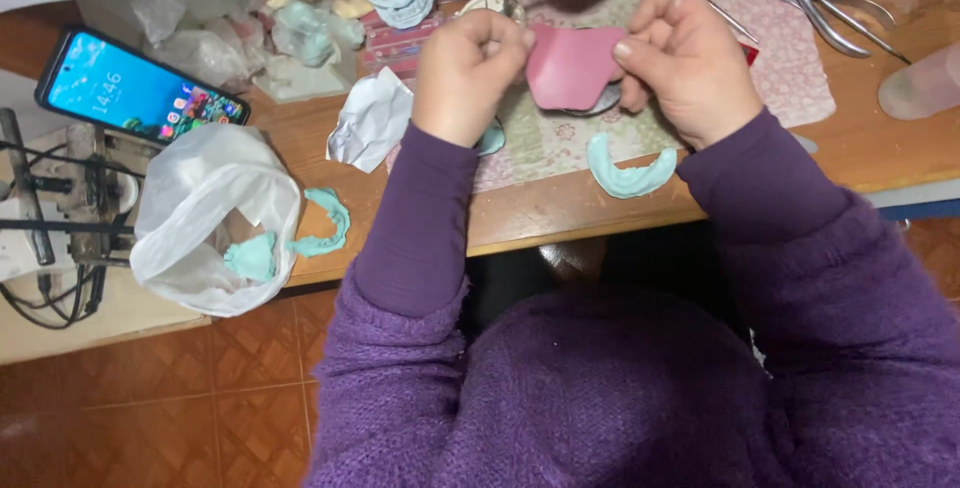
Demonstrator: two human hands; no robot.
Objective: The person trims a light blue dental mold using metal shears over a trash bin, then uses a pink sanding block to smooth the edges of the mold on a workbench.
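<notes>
Far left on the table, tilted rectangular phone (140, 88), lit blue screen.

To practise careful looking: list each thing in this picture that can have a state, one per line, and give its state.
Pink sheet: held up off the table, pinched by both hands.
Left hand: closed on the sheet's left edge.
Right hand: gripping its right edge.
Phone: screen lit, lying face up.
White bag: open, on its side.
Paper: crumpled.

Both hands raised close together, left hand (468, 73) fisted, right hand (685, 63) fingers pinching.
</notes>
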